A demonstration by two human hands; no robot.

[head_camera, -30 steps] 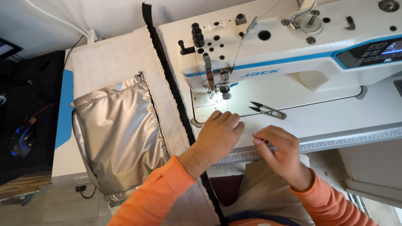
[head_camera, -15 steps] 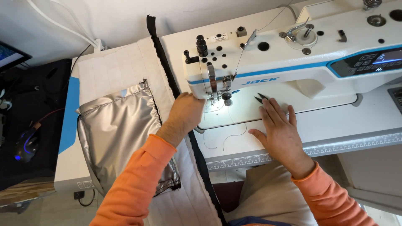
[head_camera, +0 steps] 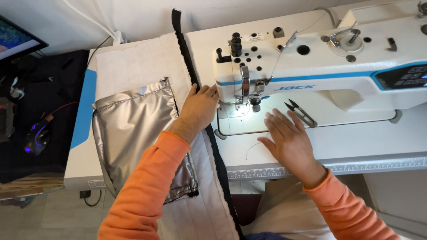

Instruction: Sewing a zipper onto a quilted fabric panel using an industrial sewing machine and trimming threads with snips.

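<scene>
Left hand open on black trim strip beside sewing machine — right hand open, flat on tabletop near thread snips.

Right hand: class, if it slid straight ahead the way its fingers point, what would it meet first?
The right hand lies flat on the machine bed, fingers pointing up-left toward the lit needle area. It would probably meet the presser foot first; the thread snips lie just right of that line.

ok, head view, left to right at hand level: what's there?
Computer mouse → silver fabric piece → left hand → black trim strip → right hand → thread snips.
</scene>
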